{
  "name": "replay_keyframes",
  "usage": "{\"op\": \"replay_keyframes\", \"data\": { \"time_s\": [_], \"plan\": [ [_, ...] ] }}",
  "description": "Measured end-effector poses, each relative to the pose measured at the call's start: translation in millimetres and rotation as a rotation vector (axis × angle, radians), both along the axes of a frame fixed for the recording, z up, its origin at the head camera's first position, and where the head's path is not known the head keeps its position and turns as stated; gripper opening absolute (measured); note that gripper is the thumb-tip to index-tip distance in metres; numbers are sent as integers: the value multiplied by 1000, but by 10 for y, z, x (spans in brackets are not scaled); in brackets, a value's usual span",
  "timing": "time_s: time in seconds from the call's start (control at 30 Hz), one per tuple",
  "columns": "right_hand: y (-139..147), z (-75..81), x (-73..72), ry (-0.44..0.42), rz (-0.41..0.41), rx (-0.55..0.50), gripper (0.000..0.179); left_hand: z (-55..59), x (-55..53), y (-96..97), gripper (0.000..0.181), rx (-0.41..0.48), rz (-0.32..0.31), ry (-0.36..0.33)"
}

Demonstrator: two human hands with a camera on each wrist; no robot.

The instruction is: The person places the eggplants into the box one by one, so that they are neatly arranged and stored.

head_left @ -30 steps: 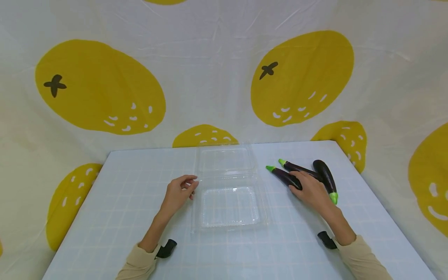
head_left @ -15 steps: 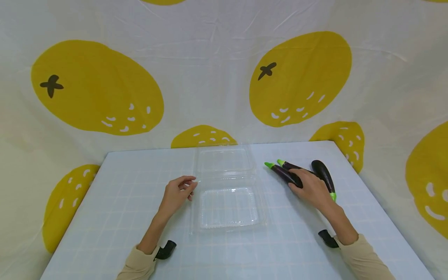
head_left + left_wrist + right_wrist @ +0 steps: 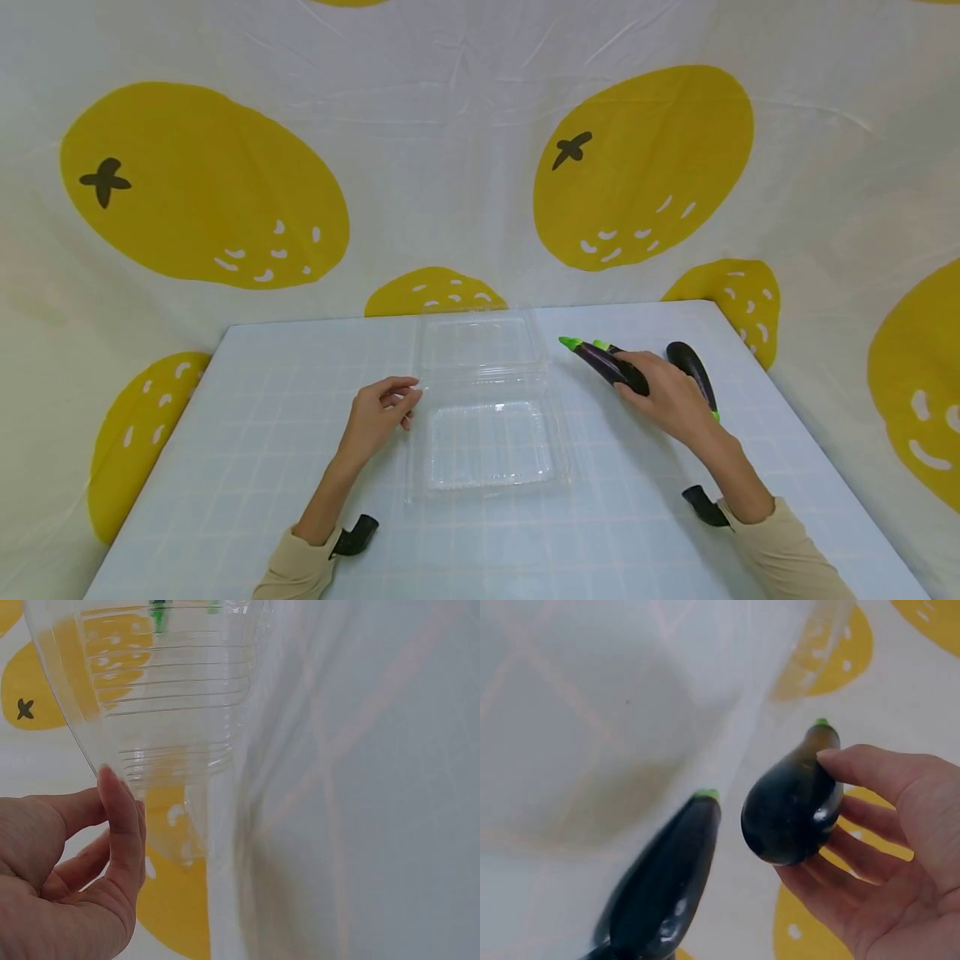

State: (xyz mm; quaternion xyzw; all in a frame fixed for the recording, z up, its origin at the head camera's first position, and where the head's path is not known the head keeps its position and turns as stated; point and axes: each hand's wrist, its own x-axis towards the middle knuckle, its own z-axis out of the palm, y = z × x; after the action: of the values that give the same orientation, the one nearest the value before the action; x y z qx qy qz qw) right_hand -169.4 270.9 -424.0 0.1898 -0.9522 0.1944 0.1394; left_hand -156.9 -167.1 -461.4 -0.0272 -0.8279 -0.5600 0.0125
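While the left hand (image 3: 378,414) pinches the clear container (image 3: 491,446), the right hand (image 3: 667,400) has lifted its gripped eggplant (image 3: 609,364).

One eggplant (image 3: 606,363) now higher and nearer the clear container (image 3: 491,446)

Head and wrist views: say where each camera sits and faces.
Head: head-worn, facing forward and down at the clear clamshell container; left hand, right hand show.
Left wrist: on that wrist, facing the container; left hand shows.
Right wrist: on that wrist, facing the held eggplant; right hand shows.
Head and right wrist share that eggplant.
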Motion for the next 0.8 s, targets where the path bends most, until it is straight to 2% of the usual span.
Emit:
{"op": "replay_keyframes", "data": {
  "time_s": [0.47,0.8],
  "plan": [
    [-200,209,47,-11,56,-10,46,-16,-1,-13,29,15,4,5],
    [-369,298,93,-17,102,-5,45,-30,-13,-12,30,30,-2,-4]
  ]
}}
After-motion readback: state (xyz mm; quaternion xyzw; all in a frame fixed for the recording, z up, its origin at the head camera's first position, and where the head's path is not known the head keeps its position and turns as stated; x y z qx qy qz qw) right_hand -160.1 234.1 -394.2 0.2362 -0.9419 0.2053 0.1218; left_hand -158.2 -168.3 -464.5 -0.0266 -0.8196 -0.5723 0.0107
